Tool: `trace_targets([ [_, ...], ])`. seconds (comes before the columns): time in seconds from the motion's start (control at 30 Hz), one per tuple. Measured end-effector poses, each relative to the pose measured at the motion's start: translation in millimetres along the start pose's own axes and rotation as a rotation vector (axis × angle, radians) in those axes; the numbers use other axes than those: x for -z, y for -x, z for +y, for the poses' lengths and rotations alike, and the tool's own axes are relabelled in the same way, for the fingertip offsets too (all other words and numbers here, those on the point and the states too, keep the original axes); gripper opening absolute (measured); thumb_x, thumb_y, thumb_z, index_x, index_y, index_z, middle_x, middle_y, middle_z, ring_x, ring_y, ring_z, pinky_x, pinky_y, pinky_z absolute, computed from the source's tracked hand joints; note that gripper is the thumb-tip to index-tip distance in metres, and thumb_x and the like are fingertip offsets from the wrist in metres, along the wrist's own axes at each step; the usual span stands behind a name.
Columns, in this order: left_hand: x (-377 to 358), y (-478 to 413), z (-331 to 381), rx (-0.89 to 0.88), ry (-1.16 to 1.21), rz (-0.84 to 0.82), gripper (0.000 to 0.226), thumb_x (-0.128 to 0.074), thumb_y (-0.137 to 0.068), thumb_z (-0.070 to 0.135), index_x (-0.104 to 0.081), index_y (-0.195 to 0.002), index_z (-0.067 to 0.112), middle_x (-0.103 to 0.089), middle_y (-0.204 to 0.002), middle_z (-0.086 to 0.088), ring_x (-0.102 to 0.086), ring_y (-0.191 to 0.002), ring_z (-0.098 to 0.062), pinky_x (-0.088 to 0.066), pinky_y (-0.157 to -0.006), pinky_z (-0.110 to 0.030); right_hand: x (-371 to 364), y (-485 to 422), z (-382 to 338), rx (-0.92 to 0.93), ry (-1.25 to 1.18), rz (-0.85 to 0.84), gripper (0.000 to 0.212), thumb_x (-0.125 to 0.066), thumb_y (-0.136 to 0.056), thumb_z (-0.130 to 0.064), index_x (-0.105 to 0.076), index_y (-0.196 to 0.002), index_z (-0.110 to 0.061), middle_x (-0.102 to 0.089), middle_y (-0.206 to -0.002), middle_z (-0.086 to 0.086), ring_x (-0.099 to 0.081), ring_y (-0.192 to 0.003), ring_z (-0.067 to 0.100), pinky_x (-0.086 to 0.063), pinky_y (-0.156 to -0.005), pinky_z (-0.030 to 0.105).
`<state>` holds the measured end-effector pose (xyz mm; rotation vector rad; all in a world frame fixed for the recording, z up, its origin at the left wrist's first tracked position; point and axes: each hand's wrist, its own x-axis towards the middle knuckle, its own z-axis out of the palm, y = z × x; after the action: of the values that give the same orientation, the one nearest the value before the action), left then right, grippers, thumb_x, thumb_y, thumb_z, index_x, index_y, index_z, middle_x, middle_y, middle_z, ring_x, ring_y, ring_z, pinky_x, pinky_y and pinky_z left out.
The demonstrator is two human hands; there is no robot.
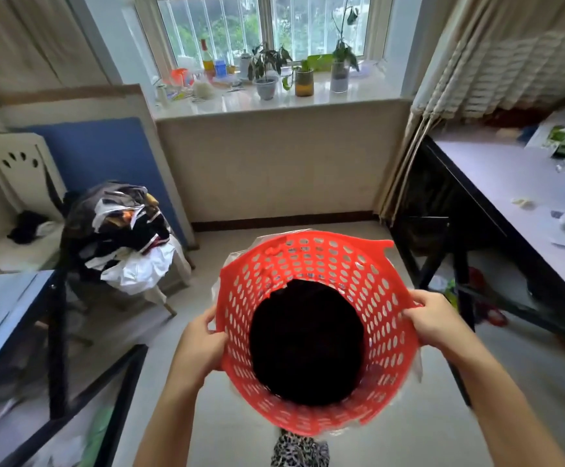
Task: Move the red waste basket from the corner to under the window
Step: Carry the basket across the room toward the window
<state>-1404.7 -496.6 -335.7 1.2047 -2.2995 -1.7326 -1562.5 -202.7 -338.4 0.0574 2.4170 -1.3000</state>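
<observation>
Both hands clasp the red waste basket (314, 332) by its rim, left hand (203, 345) and right hand (432, 325) on opposite sides, carrying it between them with its mouth up. Beyond the grip, straight ahead, lies the bare floor (240, 244) under the window (267, 25), equally near either hand.

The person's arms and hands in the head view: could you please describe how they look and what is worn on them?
Both forearms are bare, with no sleeves in view. The left hand and right hand wear no gloves, and no rings, watch or bracelets are visible.
</observation>
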Motion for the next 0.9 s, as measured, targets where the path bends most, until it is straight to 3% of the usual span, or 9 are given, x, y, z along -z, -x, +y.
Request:
trace_targets([
  [0.17, -13.2, -93.1, 39.6, 0.036, 0.019, -0.037, 0.045, -0.052, -0.076, -0.001, -0.058, -0.086, 0.042, -0.077, -0.063, -0.011, -0.075, -0.057, -0.033, -0.062, -0.054, -0.051, -10.5, -91.1, -32.0, -0.034, -0.017, -0.035, 0.034, -0.048, -0.070, -0.027, -0.067, -0.064, -0.054, -0.074, -0.060, -0.013, -0.073, -0.055, 0.019, -0.061, -0.064, 0.054],
  [0.3, -21.5, -181.3, 78.8, 0.056, 0.045, -0.065, 0.042, -0.051, -0.065, 0.008, -0.059, -0.084, 0.045, -0.077, -0.064, -0.007, -0.075, -0.056, -0.031, -0.062, -0.052, -0.048, -19.6, -181.3, -63.3, -0.069, -0.017, -0.036, 0.039, -0.050, -0.076, -0.019, -0.069, -0.061, -0.049, -0.075, -0.061, -0.010, -0.074, -0.057, 0.022, -0.060, -0.066, 0.057],
  [0.47, -26.8, -273.9, 124.9, 0.040, 0.014, -0.082, 0.047, -0.050, -0.080, -0.004, -0.059, -0.081, 0.042, -0.078, -0.067, 0.002, -0.076, -0.060, -0.032, -0.061, -0.054, -0.054, -25.7, -268.1, -103.5, -0.093, -0.036, -0.024, 0.050, -0.052, -0.079, -0.011, -0.068, -0.061, -0.055, -0.075, -0.061, -0.012, -0.074, -0.057, 0.018, -0.060, -0.069, 0.055],
  [0.67, -38.9, -365.7, 179.2, -0.015, 0.017, -0.092, 0.050, -0.054, -0.084, 0.000, -0.060, -0.077, 0.049, -0.076, -0.069, 0.017, -0.076, -0.061, -0.017, -0.060, -0.046, -0.039, -26.3, -361.3, -148.9, -0.089, -0.052, -0.006, 0.055, -0.055, -0.081, -0.011, -0.066, -0.060, -0.061, -0.072, -0.058, -0.021, -0.072, -0.054, 0.010, -0.061, -0.068, 0.051],
  [0.8, -52.1, -430.5, 206.7, -0.021, -0.022, -0.071, 0.068, -0.049, -0.075, -0.001, -0.064, -0.071, 0.065, -0.077, -0.069, 0.012, -0.075, -0.059, -0.024, -0.060, -0.050, -0.052, -28.5, -431.0, -172.2, -0.094, -0.049, 0.000, 0.048, -0.055, -0.071, -0.014, -0.067, -0.064, -0.060, -0.073, -0.060, -0.019, -0.071, -0.052, 0.011, -0.061, -0.064, 0.048],
  [0.9, -64.6, -477.7, 226.4, -0.038, -0.026, -0.065, 0.062, -0.045, -0.063, 0.008, -0.065, -0.079, 0.064, -0.077, -0.070, -0.002, -0.075, -0.060, -0.031, -0.059, -0.051, -0.057, -33.5, -491.4, -182.3, -0.084, -0.023, 0.002, 0.050, -0.053, -0.065, -0.008, -0.070, -0.069, -0.055, -0.074, -0.058, -0.012, -0.068, -0.046, 0.012, -0.057, -0.057, 0.046],
])
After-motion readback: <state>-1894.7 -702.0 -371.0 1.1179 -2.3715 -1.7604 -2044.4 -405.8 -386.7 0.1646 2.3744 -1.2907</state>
